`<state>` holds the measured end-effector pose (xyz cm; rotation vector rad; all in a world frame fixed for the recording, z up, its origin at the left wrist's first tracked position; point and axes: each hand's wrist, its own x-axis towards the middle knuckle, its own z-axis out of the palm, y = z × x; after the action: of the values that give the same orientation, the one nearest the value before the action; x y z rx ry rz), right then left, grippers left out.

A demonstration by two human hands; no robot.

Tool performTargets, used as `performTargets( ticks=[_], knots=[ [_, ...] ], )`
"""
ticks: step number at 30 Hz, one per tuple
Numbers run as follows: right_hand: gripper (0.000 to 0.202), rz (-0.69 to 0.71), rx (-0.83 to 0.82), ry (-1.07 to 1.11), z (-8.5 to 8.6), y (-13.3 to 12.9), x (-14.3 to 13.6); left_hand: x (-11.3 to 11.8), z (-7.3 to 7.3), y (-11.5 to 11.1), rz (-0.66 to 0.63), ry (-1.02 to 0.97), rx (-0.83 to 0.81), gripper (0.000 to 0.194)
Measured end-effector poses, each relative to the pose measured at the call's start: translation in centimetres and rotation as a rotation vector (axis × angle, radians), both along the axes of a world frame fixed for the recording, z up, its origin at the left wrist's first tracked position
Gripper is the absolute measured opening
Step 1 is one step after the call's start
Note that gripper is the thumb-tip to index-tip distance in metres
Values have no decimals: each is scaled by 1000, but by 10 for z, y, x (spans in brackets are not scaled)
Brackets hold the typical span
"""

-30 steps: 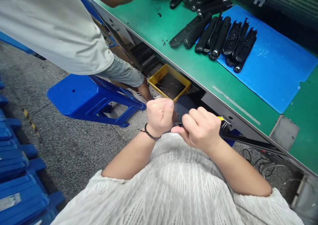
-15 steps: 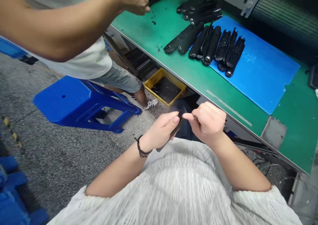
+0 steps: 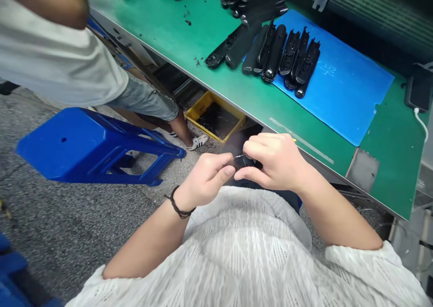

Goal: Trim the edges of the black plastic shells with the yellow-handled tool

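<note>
Above my lap, a black plastic part (image 3: 242,161) is held between my two hands, with most of it hidden by the fingers. My left hand (image 3: 210,176) pinches its left end between thumb and fingers. Around the other end curl the fingers of my right hand (image 3: 270,160), the thumb underneath. A tiny yellow spot (image 3: 293,140) shows behind the right hand; what it belongs to I cannot make out. On the bench, several long black plastic casings (image 3: 274,54) lie side by side, partly over a blue sheet (image 3: 348,86).
The green bench (image 3: 304,131) runs diagonally ahead, its front edge close to my right hand. A phone (image 3: 417,90) with a white cable lies at right, near a grey plate (image 3: 362,169). A yellow bin (image 3: 216,137), a blue stool (image 3: 71,140) and a co-worker (image 3: 61,67) are left.
The black part has turned from lengthwise to roughly crosswise between my hands. My right hand has opened its grip and shifted onto the part's end. The view has swung right; the co-worker's hand has left it.
</note>
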<state>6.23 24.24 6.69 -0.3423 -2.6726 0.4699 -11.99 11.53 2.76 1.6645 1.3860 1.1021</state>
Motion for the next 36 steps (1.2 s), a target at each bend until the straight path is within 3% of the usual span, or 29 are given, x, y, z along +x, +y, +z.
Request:
performTargets(
  ticks=[10,16,20,24,27,32,36],
  knots=[
    [62,-99,411,235,-14,-5,1,12,-6,-6,74,-94,-82,58],
    [59,-186,513,349,-24,-13,1,24,-3,-9,118,-244,-194,62],
    [56,-276,539,313,-33,-21,0,31,-3,-10,191,-349,-300,63],
    [55,-292,485,267,-43,-29,-1,35,-5,-8,260,-447,-377,64],
    [49,-247,343,310,-44,-28,1,35,-6,-5,260,-494,-420,65],
    [18,-153,61,317,-25,-9,12,30,-2,-3,276,-406,-398,64],
    [39,-13,55,82,-3,11,17,23,8,-3,170,-145,-273,60]
  ],
)
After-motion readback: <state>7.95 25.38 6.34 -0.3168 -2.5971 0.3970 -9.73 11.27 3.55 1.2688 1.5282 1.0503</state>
